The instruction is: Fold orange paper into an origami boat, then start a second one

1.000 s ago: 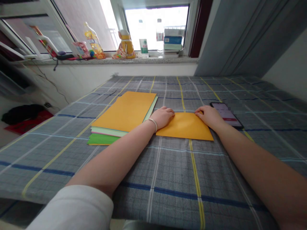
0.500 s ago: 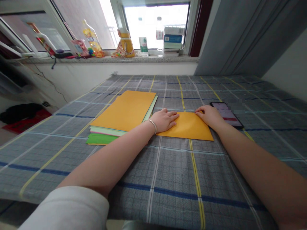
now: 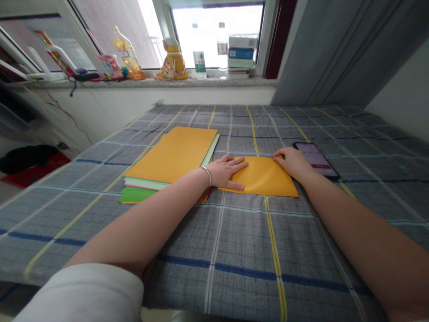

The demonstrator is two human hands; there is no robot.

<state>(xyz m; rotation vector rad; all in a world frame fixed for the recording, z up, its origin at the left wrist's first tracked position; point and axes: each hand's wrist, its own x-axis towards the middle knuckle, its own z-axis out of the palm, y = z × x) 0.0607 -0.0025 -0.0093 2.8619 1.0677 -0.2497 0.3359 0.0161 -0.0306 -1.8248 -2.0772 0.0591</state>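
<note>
A sheet of orange paper point(image 3: 266, 176) lies flat on the grey plaid cloth point(image 3: 241, 255), its edges slanting slightly. My left hand point(image 3: 226, 172), with a metal bangle point(image 3: 206, 175) on the wrist, rests flat on the sheet's left end, fingers spread. My right hand point(image 3: 293, 163) sits on the sheet's upper right corner, fingers curved over it. Left of the sheet is a stack of coloured paper point(image 3: 170, 154), orange on top with pale green and bright green sheets beneath. My left forearm covers its near corner.
A smartphone point(image 3: 317, 160) with a lit screen lies just beyond my right hand. A stone windowsill point(image 3: 150, 83) at the far end holds several bottles point(image 3: 128, 53) and boxes point(image 3: 241, 53). A grey curtain point(image 3: 331, 49) hangs on the right.
My left hand has slid onto the orange sheet and turned, its fingers now pointing right. My right hand has stayed on the corner. The view has tilted slightly upward.
</note>
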